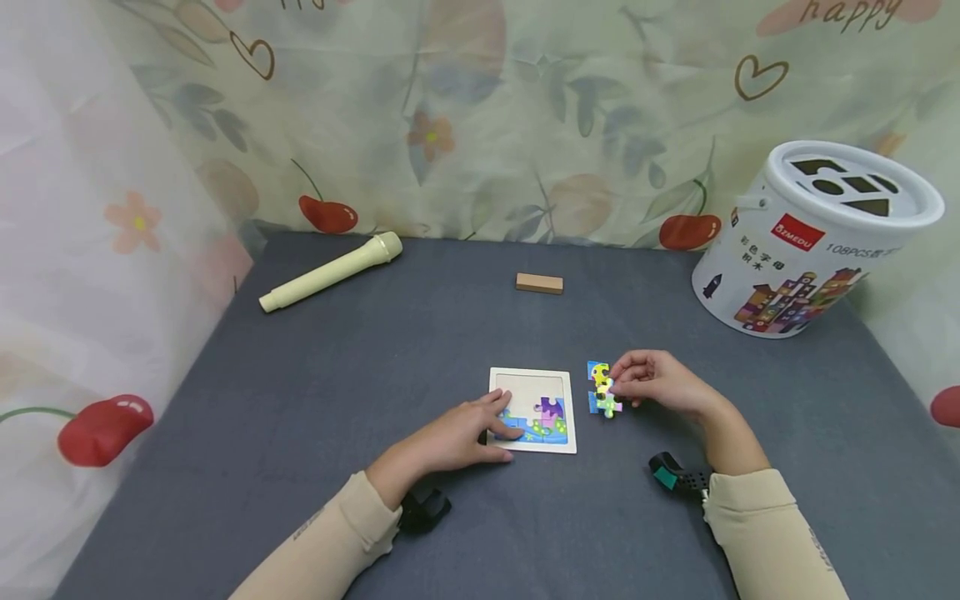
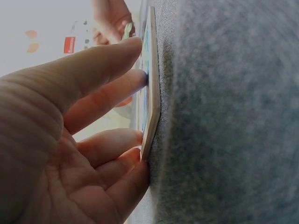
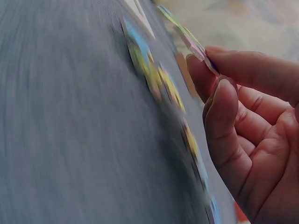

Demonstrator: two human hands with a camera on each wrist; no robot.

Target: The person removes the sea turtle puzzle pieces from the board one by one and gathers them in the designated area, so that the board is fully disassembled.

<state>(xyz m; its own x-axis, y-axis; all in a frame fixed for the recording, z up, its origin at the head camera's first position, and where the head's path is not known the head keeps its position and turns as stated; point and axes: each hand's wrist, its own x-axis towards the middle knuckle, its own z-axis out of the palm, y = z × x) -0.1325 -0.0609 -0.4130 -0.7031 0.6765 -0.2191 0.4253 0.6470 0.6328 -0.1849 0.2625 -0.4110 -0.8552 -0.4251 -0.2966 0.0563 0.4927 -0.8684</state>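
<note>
A square, pale puzzle board (image 1: pixel 528 386) lies on the dark table, its lower part filled with blue, green and purple pieces. My left hand (image 1: pixel 461 433) rests on its left side, fingers spread and fairly straight; the left wrist view has fingertips touching the board's edge (image 2: pixel 153 93). To the right of the board, my right hand (image 1: pixel 660 385) pinches a puzzle piece (image 3: pixel 190 43) between thumb and fingers, raised above the table. Loose yellow and blue puzzle pieces (image 1: pixel 597 372) lie beside and beneath that held piece, partly covered by it in the head view.
A small brown wooden block (image 1: pixel 539 284) lies beyond the board. At the back left is a cream microphone-shaped object (image 1: pixel 330 273). A white bucket (image 1: pixel 795 250) with shape holes in its lid stands at the back right, near the patterned cloth (image 1: pixel 525 108).
</note>
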